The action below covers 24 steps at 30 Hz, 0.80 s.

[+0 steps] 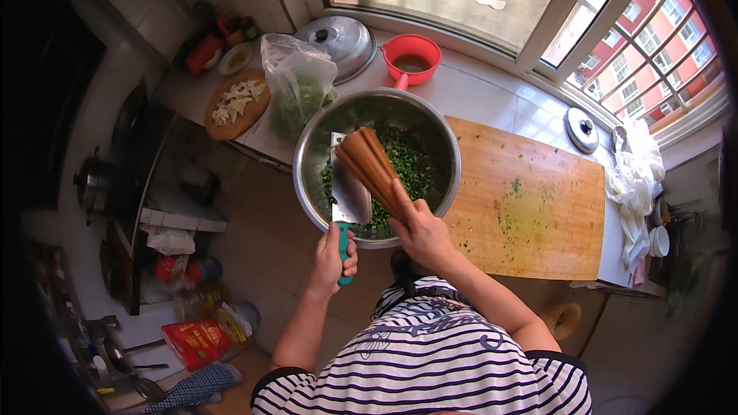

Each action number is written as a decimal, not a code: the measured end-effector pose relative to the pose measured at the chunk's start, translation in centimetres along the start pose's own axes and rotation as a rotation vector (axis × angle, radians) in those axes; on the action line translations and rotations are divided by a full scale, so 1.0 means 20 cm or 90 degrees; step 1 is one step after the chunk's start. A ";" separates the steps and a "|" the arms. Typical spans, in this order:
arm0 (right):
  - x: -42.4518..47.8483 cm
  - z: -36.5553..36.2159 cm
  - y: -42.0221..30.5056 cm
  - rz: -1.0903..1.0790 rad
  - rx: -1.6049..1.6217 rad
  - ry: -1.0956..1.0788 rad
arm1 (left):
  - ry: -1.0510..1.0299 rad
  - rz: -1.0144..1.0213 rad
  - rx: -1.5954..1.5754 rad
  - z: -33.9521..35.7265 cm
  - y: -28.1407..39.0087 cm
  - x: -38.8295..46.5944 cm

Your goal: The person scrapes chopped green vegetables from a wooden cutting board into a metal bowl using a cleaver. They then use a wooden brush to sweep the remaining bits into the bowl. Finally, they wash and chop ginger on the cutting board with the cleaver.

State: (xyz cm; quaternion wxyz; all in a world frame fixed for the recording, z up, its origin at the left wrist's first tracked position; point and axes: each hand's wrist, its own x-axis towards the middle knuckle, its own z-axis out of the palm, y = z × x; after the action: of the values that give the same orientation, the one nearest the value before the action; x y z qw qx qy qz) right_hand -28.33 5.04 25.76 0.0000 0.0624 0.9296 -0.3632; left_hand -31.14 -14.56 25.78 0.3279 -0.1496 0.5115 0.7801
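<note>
My left hand (333,258) grips the teal handle of a cleaver (347,193). Its broad metal blade reaches over the near left part of a large stainless steel basin (300,184). Chopped green leaves (412,161) cover the basin's bottom. In my right hand (424,233) is a bundle of brown wooden sticks (369,164), which look like chopsticks. They slant up and left over the basin, and their far ends overlap the blade in the picture. Whether sticks and blade touch, I cannot tell.
A wooden cutting board (530,202) with green scraps lies right of the basin. Behind stand a red ladle-like pot (412,57) holding dark liquid, a metal lid (337,40) and a plastic bag of greens (300,89). A round board (239,104) carries pale slices.
</note>
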 end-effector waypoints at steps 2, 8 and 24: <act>0.03 0.03 0.00 -0.006 -0.012 -0.012 | -0.011 -0.025 0.004 0.02 0.03 -0.03; 0.12 -0.04 0.13 0.053 -0.048 0.037 | 0.000 -0.065 0.015 -0.07 0.06 -0.06; 0.06 -0.02 0.00 0.012 -0.028 0.012 | -0.020 -0.080 0.026 -0.08 0.16 -0.04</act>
State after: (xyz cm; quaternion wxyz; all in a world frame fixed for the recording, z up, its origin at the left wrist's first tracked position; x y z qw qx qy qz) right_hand -29.40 5.44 25.97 -0.0039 0.0747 0.9368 -0.3418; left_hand -32.92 -17.03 27.83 0.3875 -0.1623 0.5119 0.7493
